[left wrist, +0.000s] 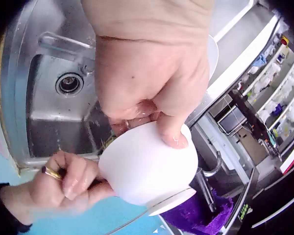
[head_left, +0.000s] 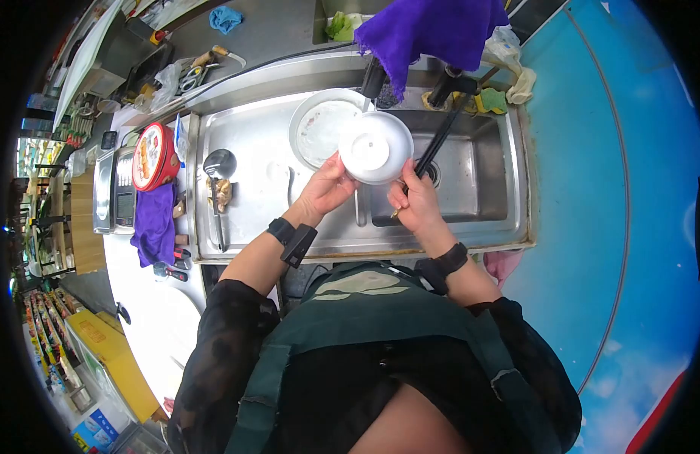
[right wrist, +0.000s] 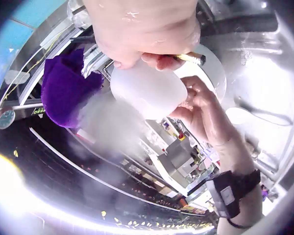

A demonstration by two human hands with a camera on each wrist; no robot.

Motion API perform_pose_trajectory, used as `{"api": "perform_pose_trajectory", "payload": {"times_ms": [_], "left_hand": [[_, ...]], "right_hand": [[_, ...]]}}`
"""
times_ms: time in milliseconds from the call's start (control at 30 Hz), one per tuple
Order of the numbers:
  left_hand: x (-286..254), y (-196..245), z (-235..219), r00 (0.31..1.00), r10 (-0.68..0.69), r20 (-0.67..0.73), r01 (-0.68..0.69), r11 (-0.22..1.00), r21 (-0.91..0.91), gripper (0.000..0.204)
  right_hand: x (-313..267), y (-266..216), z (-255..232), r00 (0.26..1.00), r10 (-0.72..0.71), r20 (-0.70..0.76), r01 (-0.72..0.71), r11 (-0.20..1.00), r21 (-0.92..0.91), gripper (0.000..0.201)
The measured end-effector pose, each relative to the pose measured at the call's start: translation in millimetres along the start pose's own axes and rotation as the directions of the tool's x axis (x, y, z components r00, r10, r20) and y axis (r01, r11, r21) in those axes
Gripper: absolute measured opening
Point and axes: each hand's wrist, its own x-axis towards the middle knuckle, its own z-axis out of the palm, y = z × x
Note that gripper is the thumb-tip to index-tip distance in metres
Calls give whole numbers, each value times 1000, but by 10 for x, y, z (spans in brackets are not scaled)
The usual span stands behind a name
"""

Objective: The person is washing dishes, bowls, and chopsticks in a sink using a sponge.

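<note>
Over the sink, a white bowl (head_left: 388, 147) is turned so its base and foot ring face up in the head view. My left hand (head_left: 331, 191) pinches its rim, thumb on the outside, as the left wrist view shows. Curled in my right hand (head_left: 419, 204) are black chopsticks (head_left: 438, 140) with gold ends, and that hand's thumb also touches the bowl's side. A larger white dish (head_left: 303, 136) sits on the steel drainboard behind the left hand. Beside it lies a white spoon (head_left: 291, 181).
The steel sink basin (head_left: 478, 166) is to the right, a purple cloth (head_left: 433, 34) draped above its tap. A ladle (head_left: 219, 163) lies at the drainboard's left end, near a red round tin (head_left: 155, 157). Sponges (head_left: 490, 101) sit on the back edge.
</note>
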Motion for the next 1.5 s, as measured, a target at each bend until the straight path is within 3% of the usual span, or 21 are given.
{"api": "perform_pose_trajectory", "payload": {"times_ms": [100,167,200,233,267,300,367,433,500,633,700,800,933,967,1000,1167,1233,1300,1367,1433,1500], "left_hand": [[-21,80,37,988,-111,-106,129,974,184,63],[-93,122,265,965,-136,-226,200,936,289,63],[-140,160,400,925,-151,-349,288,878,382,64],[-173,222,519,926,-145,-349,281,882,379,64],[-208,290,627,931,-206,-302,311,881,356,67],[-236,328,669,930,-268,-252,344,877,335,69],[-211,325,576,940,-269,-212,328,884,334,70],[-179,377,703,951,-237,-196,294,892,344,66],[-42,440,675,942,-247,-226,285,946,154,60],[163,509,547,942,-270,-198,286,956,61,59],[240,530,492,976,-94,-194,95,995,-3,58],[302,486,477,984,-34,-176,49,995,83,59],[389,388,419,983,-25,-182,40,996,81,63],[414,388,400,972,22,-233,-18,1000,22,63],[375,425,535,966,138,-217,-90,972,217,63],[326,542,568,983,65,-173,-8,950,311,68],[344,575,544,959,230,-166,-120,859,497,76],[340,580,575,961,226,-161,-114,850,514,80],[333,556,564,954,246,-171,-79,758,648,79],[323,541,534,952,243,-186,-67,759,647,79],[321,541,506,949,242,-202,-57,762,646,79]], "right_hand": [[63,151,-169,993,-97,65,90,991,101,23],[-50,125,-150,969,-248,-17,236,937,-258,14],[-166,33,-68,947,-320,-32,252,798,-547,6],[-142,25,-99,948,-318,-25,252,795,-551,6],[-106,34,-152,802,-548,236,541,502,-675,6],[-115,3,-107,566,-647,511,739,122,-663,11],[-154,-82,-35,545,-600,587,749,33,-662,22],[-72,-115,79,441,-502,744,776,-204,-597,22],[27,-104,134,432,-515,740,762,-231,-605,18],[94,-162,180,454,-506,733,726,-266,-634,29],[45,-197,188,498,-560,662,705,-182,-685,36],[2,-180,50,540,-641,546,687,-40,-726,36],[-117,-158,-358,538,-626,564,653,-114,-749,32],[-171,-130,-474,588,-619,520,590,-111,-799,27],[-228,-118,-560,633,-613,472,524,-110,-845,22],[-439,-241,-747,856,-502,125,158,25,-987,22],[-412,-390,-658,896,-430,113,91,-71,-993,29],[-302,-477,-561,866,-460,194,164,-105,-981,29],[-158,-568,-416,809,-452,376,268,-285,-920,26],[-21,-638,-254,850,-418,321,172,-356,-919,26],[123,-664,-228,899,-202,389,272,-437,-857,27]]}}
